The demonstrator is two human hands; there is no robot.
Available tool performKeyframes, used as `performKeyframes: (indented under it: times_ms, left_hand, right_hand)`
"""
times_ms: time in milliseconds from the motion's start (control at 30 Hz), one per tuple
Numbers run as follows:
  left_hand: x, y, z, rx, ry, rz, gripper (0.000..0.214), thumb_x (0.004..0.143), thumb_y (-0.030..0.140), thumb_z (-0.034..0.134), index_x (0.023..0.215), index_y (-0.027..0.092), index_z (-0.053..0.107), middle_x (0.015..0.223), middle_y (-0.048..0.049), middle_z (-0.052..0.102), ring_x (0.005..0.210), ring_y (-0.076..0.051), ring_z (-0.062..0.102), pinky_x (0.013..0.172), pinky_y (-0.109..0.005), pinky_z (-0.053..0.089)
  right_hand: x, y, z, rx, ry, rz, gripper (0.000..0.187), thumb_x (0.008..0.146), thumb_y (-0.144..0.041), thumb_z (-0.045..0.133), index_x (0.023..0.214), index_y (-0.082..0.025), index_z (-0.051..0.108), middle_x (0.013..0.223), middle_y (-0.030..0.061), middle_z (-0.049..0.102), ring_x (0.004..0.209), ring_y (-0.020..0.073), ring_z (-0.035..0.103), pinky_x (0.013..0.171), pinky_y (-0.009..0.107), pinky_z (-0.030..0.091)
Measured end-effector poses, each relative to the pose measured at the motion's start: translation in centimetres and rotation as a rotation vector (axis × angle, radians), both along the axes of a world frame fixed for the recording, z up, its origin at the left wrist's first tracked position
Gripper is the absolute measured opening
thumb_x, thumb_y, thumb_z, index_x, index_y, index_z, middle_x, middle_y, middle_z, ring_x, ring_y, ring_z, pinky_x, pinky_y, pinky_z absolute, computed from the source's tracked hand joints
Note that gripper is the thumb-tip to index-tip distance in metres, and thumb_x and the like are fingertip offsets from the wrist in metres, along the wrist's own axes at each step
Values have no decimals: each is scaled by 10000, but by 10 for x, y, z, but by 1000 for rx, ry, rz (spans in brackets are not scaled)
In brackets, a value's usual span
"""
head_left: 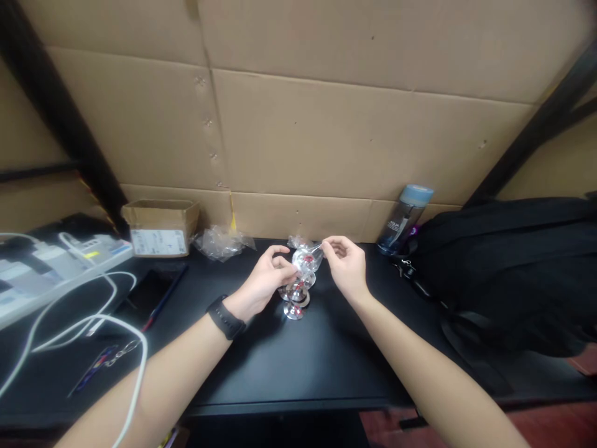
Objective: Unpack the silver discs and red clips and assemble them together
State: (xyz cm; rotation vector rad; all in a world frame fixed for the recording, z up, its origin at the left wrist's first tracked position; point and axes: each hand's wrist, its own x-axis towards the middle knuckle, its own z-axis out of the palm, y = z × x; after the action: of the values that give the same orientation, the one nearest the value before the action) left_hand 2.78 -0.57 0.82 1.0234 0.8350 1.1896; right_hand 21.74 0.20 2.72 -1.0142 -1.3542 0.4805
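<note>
Between my hands is a shiny silver round piece (304, 261) with a reddish reflection, in what looks like a clear plastic wrapper (317, 250). My left hand (265, 279), a black watch (226, 317) on its wrist, holds the piece's left edge between thumb and fingers. With thumb and forefinger, my right hand (346, 266) pinches the wrapper at its upper right and pulls it taut. Just below, several similar silver disc-shaped pieces (293, 310) lie clustered on the black table (280, 373). Their exact kind is too small and blurred to tell.
Crumpled clear plastic (221, 242) lies near a cardboard box (161, 227) at the back left. White cables (140, 354), a power strip (69, 274) and a dark tablet-like device (153, 292) occupy the left. A blue-lidded bottle (403, 221) and black bag (508, 274) stand right.
</note>
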Motion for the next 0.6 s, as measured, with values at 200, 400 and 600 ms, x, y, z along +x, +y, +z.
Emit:
performKeyframes:
  times_ms: [200,400,600]
  left_hand:
    - [-2,2,2,76,5,34,516,727,204,822,1128,205,498,726,55,615,710,-147,695,721,-274,558]
    - [-12,13,0,462,342,192,377,833,220,690,1152,238,489,847,35,601,607,-109,657,567,-202,484]
    - [-19,16,7,568,413,310,341,846,189,665,1149,235,517,909,-2,630,752,-118,671,754,-235,534]
  right_hand:
    - [7,11,-1,-145,269,50,156,820,-317,700,849,-181,629,810,50,710,621,141,622,510,240,435]
    - [17,19,-9,-71,-76,139,87,853,-262,638,904,-216,585,797,-13,646,630,127,619,603,254,475]
    - [18,26,-18,-130,-128,268,182,847,-225,530,964,-190,665,911,37,697,822,181,700,656,274,513]
